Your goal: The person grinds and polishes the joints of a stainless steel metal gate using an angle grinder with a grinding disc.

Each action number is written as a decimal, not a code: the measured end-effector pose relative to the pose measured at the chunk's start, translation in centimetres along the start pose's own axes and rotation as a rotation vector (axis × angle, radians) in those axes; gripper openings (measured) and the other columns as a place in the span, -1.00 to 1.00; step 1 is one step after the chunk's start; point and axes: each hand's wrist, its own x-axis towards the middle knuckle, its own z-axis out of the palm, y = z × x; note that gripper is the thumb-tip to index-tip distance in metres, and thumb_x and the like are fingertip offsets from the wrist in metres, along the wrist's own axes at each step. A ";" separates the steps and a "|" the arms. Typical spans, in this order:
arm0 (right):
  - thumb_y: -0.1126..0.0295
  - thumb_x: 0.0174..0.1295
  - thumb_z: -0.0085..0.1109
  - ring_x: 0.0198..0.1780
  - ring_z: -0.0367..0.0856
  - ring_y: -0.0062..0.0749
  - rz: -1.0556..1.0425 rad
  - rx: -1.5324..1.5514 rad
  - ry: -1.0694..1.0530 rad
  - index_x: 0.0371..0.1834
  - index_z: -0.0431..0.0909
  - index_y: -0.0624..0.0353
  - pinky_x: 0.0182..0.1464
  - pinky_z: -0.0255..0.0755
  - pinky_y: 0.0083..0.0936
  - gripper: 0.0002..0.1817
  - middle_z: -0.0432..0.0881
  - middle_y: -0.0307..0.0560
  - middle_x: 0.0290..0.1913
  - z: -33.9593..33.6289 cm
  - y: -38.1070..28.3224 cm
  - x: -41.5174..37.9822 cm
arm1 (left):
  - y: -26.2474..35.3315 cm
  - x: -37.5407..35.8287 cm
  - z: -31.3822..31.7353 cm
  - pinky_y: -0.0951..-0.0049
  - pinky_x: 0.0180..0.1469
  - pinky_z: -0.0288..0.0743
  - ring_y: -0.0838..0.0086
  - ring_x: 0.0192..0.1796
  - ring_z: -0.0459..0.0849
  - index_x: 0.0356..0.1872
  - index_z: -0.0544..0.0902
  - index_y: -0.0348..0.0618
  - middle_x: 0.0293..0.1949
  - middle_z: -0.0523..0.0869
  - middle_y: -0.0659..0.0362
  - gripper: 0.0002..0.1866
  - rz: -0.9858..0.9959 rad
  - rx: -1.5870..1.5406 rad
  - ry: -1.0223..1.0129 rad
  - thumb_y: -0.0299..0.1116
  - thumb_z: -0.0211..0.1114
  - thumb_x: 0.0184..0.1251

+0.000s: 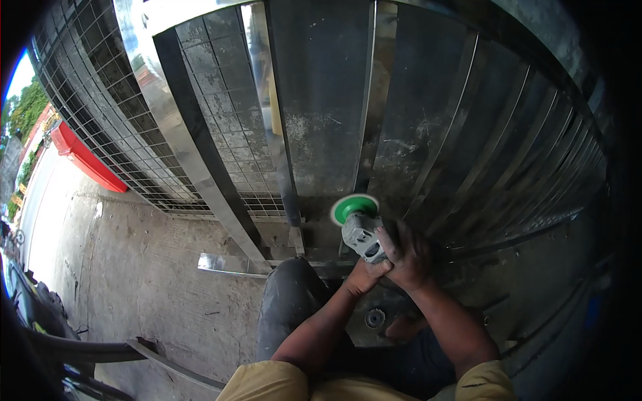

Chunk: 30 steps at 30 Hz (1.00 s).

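Concrete floor (167,287), scuffed grey wall (321,87), daylight (53,207) at left

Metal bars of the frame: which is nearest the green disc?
The third bar from the left, counting the wide end post: its lower part runs down to the green disc, while the others stand off to either side.

Text, labels, brands, numbers, signs — none legible on any surface in view.

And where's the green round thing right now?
In the head view, just right of centre: the green disc is on the grinder held by the left hand and right hand, near a shiny metal bar.
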 end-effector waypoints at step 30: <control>0.34 0.09 0.34 -0.07 0.67 0.05 0.061 0.171 0.029 0.38 0.29 0.03 -0.05 0.56 -0.10 -0.27 0.63 0.06 0.00 -5.1 0.9 7.3 | 9.5 3.2 4.7 0.32 0.40 0.30 0.37 0.32 0.50 0.37 0.45 -0.24 0.27 0.57 0.13 -0.20 0.222 0.170 0.072 0.18 0.39 0.33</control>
